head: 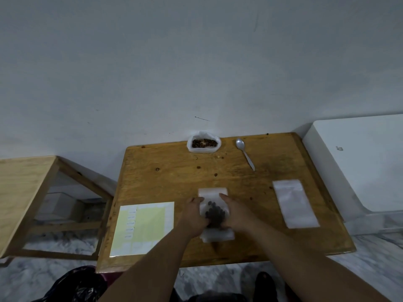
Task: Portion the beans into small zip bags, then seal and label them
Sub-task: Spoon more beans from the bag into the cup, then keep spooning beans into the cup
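Observation:
A small clear zip bag (212, 192) with dark beans (214, 215) inside lies on the wooden table (170, 179) near its front middle. My left hand (194, 214) grips the bag's left side and my right hand (234, 214) grips its right side, thumbs laid along the edges. At the table's far edge stands an open plastic bag of beans (204, 142). A metal spoon (245, 153) lies to its right. An empty zip bag (294, 202) lies flat at the right. A sheet of labels (144, 227) rests at the front left.
A few loose beans (198, 167) are scattered on the table top. A white appliance (359, 158) stands to the right of the table and a lighter wooden table (24, 192) to the left. A black plastic bag (72, 286) sits on the floor at the front left.

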